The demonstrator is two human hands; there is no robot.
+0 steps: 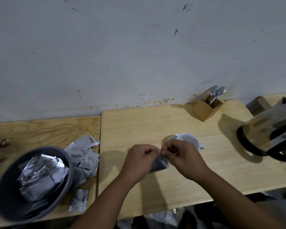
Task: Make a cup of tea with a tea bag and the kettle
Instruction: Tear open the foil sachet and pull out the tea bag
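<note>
- The silver tea bag packet (pixel 160 164) is in the middle, held just above the counter (pixel 139 128). Its top edge is up at the fingertips and the rest hangs down toward the near side, tilted a little.
- The left hand (pixel 139 161) and the right hand (pixel 182 157) both pinch the top edge of the packet, with the fingers closed tight on it. The two hands touch at the fingertips.
- A white cup (pixel 186 139) sits just behind the right hand. It looks empty inside.
- A shiny kettle (pixel 271 131) stands far to the right.
- A small wooden box (pixel 206 108) by the wall (pixel 122 55) holds spoons (pixel 216 93) and a fork, standing up.
- On the left, a grey bowl (pixel 8 184) is full of silver packets (pixel 40 176). More packets (pixel 84 154) lie loose on the counter beside it.
</note>
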